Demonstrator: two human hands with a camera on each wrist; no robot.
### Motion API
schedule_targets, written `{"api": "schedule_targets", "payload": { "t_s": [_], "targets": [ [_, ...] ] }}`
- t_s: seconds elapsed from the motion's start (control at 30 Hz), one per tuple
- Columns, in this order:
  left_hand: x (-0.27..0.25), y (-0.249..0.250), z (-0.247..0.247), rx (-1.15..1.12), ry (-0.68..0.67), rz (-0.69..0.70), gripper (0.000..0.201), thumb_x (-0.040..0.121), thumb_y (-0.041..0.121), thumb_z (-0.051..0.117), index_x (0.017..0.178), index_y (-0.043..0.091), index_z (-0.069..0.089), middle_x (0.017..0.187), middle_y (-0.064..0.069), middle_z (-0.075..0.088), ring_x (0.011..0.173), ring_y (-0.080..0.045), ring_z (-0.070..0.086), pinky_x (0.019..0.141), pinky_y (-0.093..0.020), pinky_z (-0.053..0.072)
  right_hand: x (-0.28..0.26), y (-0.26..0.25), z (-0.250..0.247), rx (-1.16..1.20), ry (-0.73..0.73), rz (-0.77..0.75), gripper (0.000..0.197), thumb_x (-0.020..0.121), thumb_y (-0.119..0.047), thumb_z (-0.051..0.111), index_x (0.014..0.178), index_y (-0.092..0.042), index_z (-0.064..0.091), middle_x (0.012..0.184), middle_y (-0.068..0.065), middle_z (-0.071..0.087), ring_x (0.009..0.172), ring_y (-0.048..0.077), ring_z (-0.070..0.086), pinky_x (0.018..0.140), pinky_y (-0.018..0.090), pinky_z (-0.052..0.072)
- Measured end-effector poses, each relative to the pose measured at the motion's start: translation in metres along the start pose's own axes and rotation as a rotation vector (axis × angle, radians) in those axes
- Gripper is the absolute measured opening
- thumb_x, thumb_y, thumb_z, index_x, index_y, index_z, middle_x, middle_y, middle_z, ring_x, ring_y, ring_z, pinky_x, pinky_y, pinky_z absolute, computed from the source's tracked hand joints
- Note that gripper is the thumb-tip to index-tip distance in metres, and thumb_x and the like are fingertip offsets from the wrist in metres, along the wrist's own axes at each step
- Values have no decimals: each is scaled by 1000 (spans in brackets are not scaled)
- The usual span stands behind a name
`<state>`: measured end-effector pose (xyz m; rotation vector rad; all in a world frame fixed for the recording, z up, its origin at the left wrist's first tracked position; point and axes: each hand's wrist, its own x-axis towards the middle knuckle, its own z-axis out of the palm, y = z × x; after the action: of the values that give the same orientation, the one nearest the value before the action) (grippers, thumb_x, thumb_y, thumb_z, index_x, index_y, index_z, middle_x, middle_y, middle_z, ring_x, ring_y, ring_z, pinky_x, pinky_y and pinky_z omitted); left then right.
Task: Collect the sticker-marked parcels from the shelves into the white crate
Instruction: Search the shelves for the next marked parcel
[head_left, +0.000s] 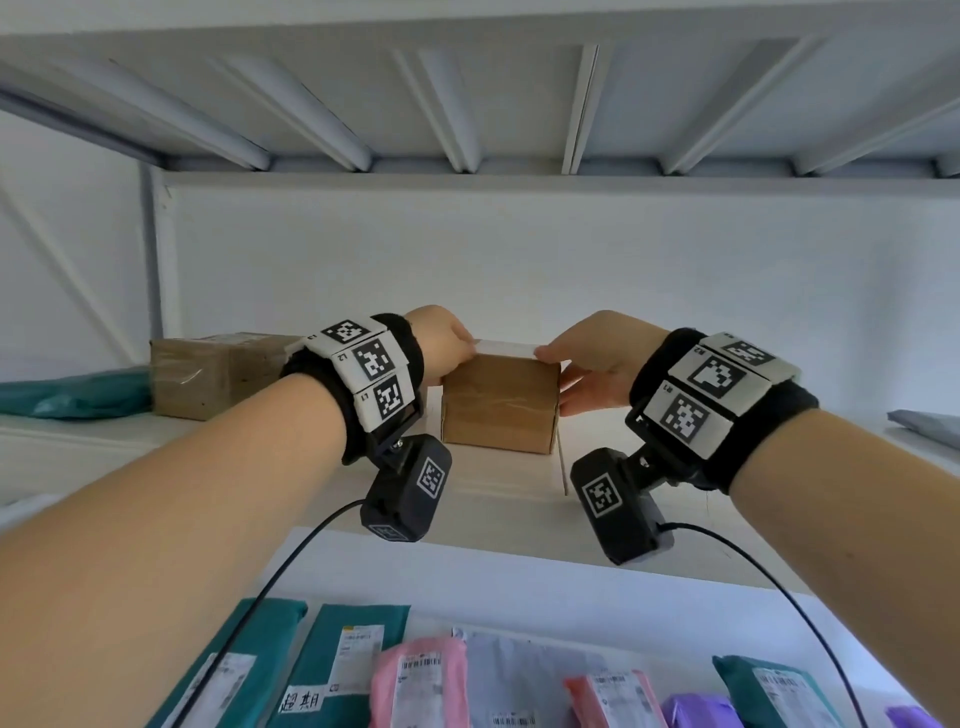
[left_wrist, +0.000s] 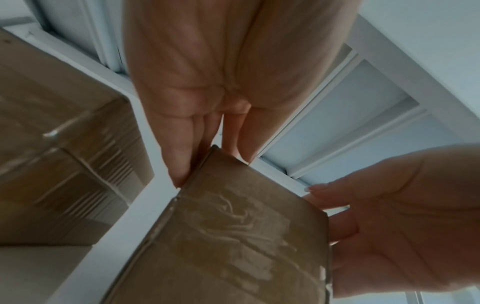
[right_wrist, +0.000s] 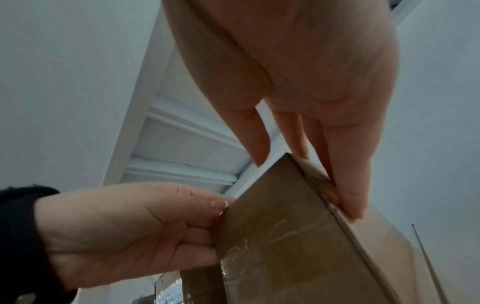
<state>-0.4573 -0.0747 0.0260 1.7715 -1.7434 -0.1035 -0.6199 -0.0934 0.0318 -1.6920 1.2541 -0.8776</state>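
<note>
Small cardboard box (head_left: 500, 405), upper shelf (head_left: 260, 483): left hand (head_left: 441, 345) and right hand (head_left: 592, 371) grasp opposite sides. Box top hidden; sticker not discernible.

The left wristband's (head_left: 371, 371) marker tiles read L1, L2; a teal mailer's (head_left: 337, 660) label bears handwritten 超期.

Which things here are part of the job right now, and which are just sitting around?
In play: small box, left hand, right hand.
Lying about: bigger taped box, teal bag, mailer bags on the lower shelf.
</note>
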Motion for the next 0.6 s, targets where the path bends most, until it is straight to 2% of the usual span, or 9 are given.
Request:
{"api": "schedule_targets", "payload": {
  "t_s": [0.07,0.13,0.2,0.27,0.33,0.37,0.43,0.5,0.6],
  "targets": [
    [1,2,1,20,-21,-3,31,96,14,47,121,5,62,115,-8,61,103,-22,56,61,-19,40,0,1,0,71,-13,23,9,92,-3,56,99,-1,52,113,22,52,117,40,53,99,55,44],
    [2,4,2,4,-11,-13,30,96,15,48,119,4,63,106,-8,60,92,-20,54,56,-17,38,2,1,1,101,-18,26,20,92,-3,56,111,0,50,120,24,48,120,40,50,101,56,42],
    [2,5,3,-16,-3,-26,30,95,16,49,120,5,62,113,-11,62,90,-19,52,59,-22,41,2,2,-1,106,-17,27,29,91,-4,57,119,1,50,120,24,48,120,40,50,101,55,42],
    [0,8,3,-26,-8,-32,30,95,16,50,121,5,62,122,-13,61,93,-19,52,62,-23,42,1,3,-3,62,6,22,34,91,-5,58,123,1,49,104,21,51,118,38,52,100,53,43],
    [-3,14,1,-15,10,-24,32,95,17,50,122,4,60,126,-13,59,101,-22,55,70,-24,44,-1,4,-8,-11,46,1,37,91,-7,59,125,1,49,89,15,51,116,36,54,100,49,45],
    [-5,17,0,9,27,-17,34,96,18,49,125,4,58,130,-12,57,110,-23,55,81,-26,45,-1,5,-10,-29,58,-12,39,91,-8,59,127,1,49,90,15,53,116,36,55,99,46,47],
    [-8,25,0,40,62,8,37,97,19,46,131,6,53,138,-9,51,125,-23,48,98,-27,38,-5,6,-15,-6,67,-25,42,91,-10,59,131,0,46,110,20,57,119,36,54,91,38,50],
    [-12,34,1,8,93,46,36,98,17,44,132,9,52,140,-6,49,128,-22,45,102,-26,35,-9,8,-20,25,89,-39,44,91,-11,58,131,0,45,121,22,53,121,35,53,86,37,49],
    [-16,48,7,-87,141,113,36,97,14,43,132,12,53,139,-4,50,128,-20,46,102,-23,34,-12,15,-32,92,143,-63,45,88,-11,60,130,2,47,112,19,56,102,28,59,84,35,50]
  ]
}}
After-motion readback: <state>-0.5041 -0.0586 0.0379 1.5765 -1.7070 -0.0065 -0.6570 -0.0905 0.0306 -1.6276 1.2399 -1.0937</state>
